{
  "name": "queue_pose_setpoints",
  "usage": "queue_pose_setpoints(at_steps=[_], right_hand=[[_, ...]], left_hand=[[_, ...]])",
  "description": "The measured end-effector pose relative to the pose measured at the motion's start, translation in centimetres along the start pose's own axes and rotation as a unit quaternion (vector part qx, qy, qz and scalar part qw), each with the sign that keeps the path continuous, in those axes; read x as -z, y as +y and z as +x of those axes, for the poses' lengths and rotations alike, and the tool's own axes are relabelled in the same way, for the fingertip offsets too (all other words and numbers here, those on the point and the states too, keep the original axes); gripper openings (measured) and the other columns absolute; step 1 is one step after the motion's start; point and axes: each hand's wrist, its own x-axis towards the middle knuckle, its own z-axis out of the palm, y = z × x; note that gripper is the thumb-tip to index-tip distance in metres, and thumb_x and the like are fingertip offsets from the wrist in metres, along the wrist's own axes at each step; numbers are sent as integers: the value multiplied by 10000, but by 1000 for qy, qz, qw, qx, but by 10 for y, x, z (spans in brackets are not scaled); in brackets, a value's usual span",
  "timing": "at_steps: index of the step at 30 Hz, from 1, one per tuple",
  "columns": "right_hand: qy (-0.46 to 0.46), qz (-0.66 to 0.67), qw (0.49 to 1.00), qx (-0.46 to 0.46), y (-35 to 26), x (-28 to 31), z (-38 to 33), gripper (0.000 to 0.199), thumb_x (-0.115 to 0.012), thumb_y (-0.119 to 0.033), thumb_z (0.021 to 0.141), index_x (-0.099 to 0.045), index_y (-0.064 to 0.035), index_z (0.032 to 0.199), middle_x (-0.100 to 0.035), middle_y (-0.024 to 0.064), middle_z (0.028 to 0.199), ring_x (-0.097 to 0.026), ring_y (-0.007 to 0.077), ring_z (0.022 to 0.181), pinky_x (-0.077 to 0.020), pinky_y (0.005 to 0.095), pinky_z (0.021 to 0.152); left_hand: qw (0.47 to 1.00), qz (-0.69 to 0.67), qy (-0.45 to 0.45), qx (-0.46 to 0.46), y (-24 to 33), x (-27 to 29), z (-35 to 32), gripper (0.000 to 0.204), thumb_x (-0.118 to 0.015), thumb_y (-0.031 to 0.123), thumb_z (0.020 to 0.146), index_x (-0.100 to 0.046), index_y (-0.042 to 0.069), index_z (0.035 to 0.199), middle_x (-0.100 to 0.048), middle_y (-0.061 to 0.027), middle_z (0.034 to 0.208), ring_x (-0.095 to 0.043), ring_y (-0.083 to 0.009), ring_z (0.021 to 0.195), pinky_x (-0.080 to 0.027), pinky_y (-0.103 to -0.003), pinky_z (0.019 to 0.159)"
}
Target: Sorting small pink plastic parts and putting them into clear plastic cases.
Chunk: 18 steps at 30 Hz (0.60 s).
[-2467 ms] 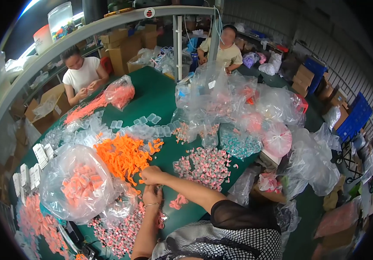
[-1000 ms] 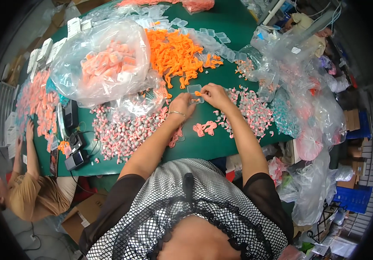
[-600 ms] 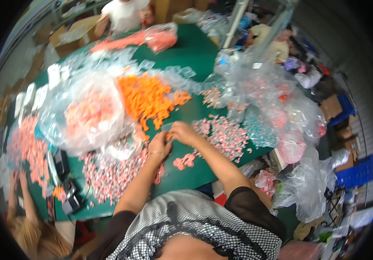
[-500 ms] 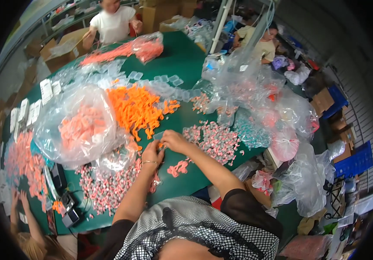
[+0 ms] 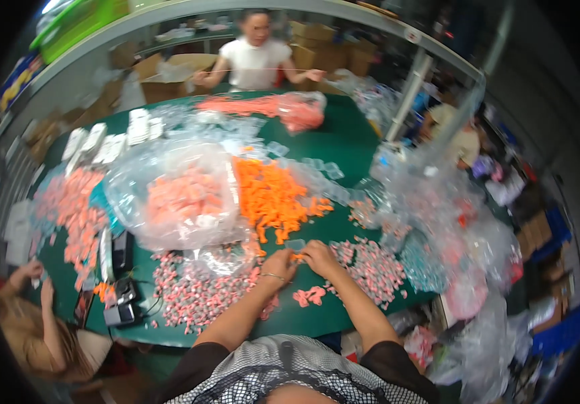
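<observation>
My left hand [image 5: 279, 265], with a bracelet at the wrist, is closed over the green table, in front of the orange pile. Beside it, my right hand [image 5: 319, 256] is closed too, its fingertips close to the left ones. Between them they hold a small clear plastic case [image 5: 295, 244]. A bit of orange [image 5: 297, 257] shows at the fingertips; its shape is too blurred to tell. The orange soft pieces [image 5: 269, 198] lie heaped just beyond. Pink-and-grey small pieces [image 5: 199, 289] spread left of my hands, and a similar heap [image 5: 368, 268] lies to the right.
Pink loops [image 5: 309, 296] lie near my right forearm. A large clear bag [image 5: 125, 192] of pink pieces stands at left, near black devices [image 5: 123, 306]. Filled plastic bags [image 5: 431, 195] crowd the right. One person [image 5: 256, 60] works opposite, another [image 5: 37, 316] at left.
The whole view has tilted and swung, so the table and people sit further right and lower. My hands stay together around the clear case; the person opposite now has arms spread with a thin strand.
</observation>
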Motion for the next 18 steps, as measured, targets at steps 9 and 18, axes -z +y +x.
queue_pose_setpoints(at_steps=[9,18], right_hand=[[-11,-14,1000,0,-19,8,0,203,-648,-66,754,-614,-45,953,-566,117,914,-545,325,900,-463,412,762],[-3,-32,999,-5,-19,8,-8,211,-657,-61,766,-617,-39,972,-570,116,899,-556,315,889,-462,397,753]], left_hand=[[999,27,-31,30,6,9,-2,393,-662,245,757,-551,94,1103,-596,-128,923,-596,-312,885,-487,-393,755],[998,23,-39,32,6,5,-3,406,-661,259,763,-556,102,1122,-597,-118,931,-599,-302,883,-487,-388,753]])
